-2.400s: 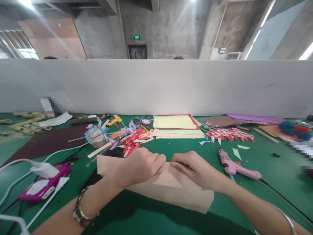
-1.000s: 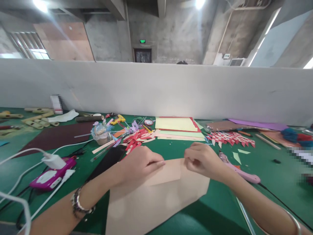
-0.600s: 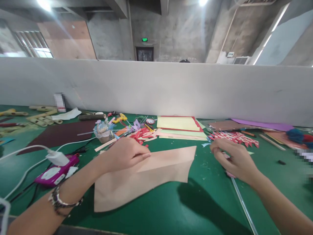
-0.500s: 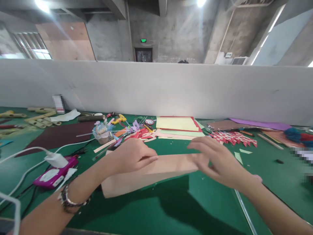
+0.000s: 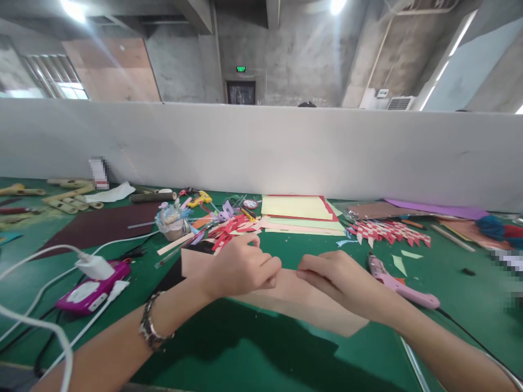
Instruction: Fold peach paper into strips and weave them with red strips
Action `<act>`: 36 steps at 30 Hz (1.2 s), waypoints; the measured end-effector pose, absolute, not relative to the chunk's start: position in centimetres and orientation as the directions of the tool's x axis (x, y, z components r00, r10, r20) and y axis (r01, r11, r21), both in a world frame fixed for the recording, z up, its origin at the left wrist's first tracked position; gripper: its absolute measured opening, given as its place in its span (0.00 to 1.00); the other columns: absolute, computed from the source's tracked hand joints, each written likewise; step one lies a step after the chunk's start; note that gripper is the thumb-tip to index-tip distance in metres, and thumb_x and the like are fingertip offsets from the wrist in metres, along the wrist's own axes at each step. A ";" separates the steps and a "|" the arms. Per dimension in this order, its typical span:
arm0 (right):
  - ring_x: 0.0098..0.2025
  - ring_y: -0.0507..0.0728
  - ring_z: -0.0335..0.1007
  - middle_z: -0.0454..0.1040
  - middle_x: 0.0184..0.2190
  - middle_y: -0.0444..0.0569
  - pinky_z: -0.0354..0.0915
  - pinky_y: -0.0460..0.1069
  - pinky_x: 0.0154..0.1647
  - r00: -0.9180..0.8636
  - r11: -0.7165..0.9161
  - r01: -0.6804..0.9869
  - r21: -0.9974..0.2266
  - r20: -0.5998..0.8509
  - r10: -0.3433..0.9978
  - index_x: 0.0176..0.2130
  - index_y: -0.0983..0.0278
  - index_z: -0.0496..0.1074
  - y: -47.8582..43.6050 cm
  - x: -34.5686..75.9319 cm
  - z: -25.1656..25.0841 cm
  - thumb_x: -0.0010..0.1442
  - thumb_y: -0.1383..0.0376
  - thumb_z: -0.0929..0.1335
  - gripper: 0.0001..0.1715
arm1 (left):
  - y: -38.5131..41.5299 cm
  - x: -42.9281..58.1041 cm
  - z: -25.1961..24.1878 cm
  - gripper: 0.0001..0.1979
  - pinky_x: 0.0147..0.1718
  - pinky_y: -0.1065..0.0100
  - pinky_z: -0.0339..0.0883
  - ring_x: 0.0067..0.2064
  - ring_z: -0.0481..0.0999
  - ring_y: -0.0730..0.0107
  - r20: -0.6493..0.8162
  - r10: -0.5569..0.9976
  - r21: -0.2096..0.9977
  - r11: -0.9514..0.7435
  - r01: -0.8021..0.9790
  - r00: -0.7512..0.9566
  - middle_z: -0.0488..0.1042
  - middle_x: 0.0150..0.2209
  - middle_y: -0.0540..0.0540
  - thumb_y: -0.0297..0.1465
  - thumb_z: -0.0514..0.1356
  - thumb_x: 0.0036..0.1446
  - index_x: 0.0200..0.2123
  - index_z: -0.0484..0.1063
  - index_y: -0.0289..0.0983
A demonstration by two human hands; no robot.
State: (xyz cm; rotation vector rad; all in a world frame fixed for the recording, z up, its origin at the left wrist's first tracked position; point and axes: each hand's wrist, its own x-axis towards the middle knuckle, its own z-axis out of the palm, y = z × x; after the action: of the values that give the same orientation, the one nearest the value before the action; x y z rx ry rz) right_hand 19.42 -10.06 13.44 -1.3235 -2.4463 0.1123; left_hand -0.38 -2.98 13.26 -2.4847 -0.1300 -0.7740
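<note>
A folded sheet of peach paper (image 5: 310, 310) lies on the green table (image 5: 261, 359) in front of me. My left hand (image 5: 241, 269) rests on its left half with the fingers curled and pressed onto the fold. My right hand (image 5: 333, 280) lies just to the right, its fingertips pinched together on the same fold, almost touching the left hand. The paper's far left corner (image 5: 192, 264) sticks out past my left hand. A bracelet sits on my left wrist.
A pink glue gun (image 5: 398, 280) lies right of my right hand. Red and white paper strips (image 5: 388, 231), stacked coloured sheets (image 5: 298, 209), a cup of craft bits (image 5: 169, 223) and a magenta device (image 5: 87, 288) with white cables surround the work. A white partition (image 5: 261, 147) runs behind.
The paper was turned and folded again into a narrower shape. My right hand swung out to the right, came back, and now both hands meet on the fold at the middle.
</note>
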 end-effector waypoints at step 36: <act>0.51 0.59 0.62 0.66 0.49 0.54 0.61 0.55 0.48 -0.402 0.411 0.845 -0.342 0.099 0.910 0.49 0.61 0.62 -11.3 22.2 3.0 0.58 0.61 0.63 0.19 | -1.5 -2.9 2.6 0.21 0.44 0.60 0.61 0.46 0.66 0.57 0.043 0.585 0.142 -0.806 0.575 0.810 0.67 0.46 0.41 0.40 0.58 0.52 0.46 0.65 0.35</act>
State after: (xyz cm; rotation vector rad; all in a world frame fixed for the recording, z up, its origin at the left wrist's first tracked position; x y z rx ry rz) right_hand 22.24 -11.27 2.96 -1.5330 -2.3994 0.3460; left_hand -2.93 -1.47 2.58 -3.1041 -0.9994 -0.1391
